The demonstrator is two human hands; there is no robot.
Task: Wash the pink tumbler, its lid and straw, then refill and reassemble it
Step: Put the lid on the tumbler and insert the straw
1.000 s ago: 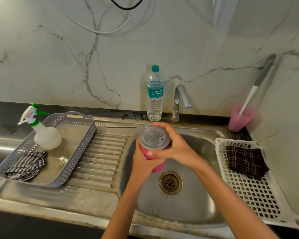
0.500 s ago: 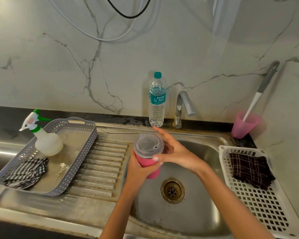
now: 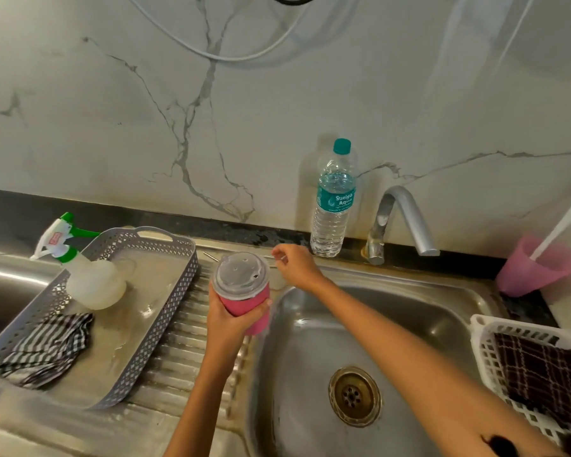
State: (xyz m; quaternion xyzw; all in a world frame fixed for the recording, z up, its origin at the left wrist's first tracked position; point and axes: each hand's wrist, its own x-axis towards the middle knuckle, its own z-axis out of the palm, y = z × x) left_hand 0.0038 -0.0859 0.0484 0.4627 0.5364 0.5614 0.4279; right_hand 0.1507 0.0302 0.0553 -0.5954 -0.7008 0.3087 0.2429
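Left forearm enters from the bottom centre, angled up. Left hand [image 3: 226,321] wraps the pink tumbler [image 3: 248,301] from below, fingers curled round the body, thumb on the right side. Tumbler is upright and held in the air over the edge between the ribbed drainboard [image 3: 182,351] and the sink basin [image 3: 393,324]. Translucent lid [image 3: 239,275] is seated on top, small holes visible.

Right arm comes in from the lower right and crosses diagonally over the basin, above the drain [image 3: 355,395]. Right hand [image 3: 299,267] is at the back ledge, just behind and right of the lid. Fingers are curled, with thumb and forefinger pinched on the right end of the metal straw [image 3: 210,256]. Straw lies flat along the ledge, its middle hidden behind the lid.

Left: grey perforated tray [image 3: 175,291] on the drainboard, holding a spray bottle [image 3: 93,282] and a striped cloth [image 3: 47,347]. Right: white basket [image 3: 478,338] with a dark plaid cloth [image 3: 541,374] in it.

Back, against the marble wall: capped water bottle [image 3: 333,206] upright, tap [image 3: 406,212] just right of it with the spout over the basin, and at the far right a blurred pink cup [image 3: 534,268] with a white handle [image 3: 557,225] sticking out.
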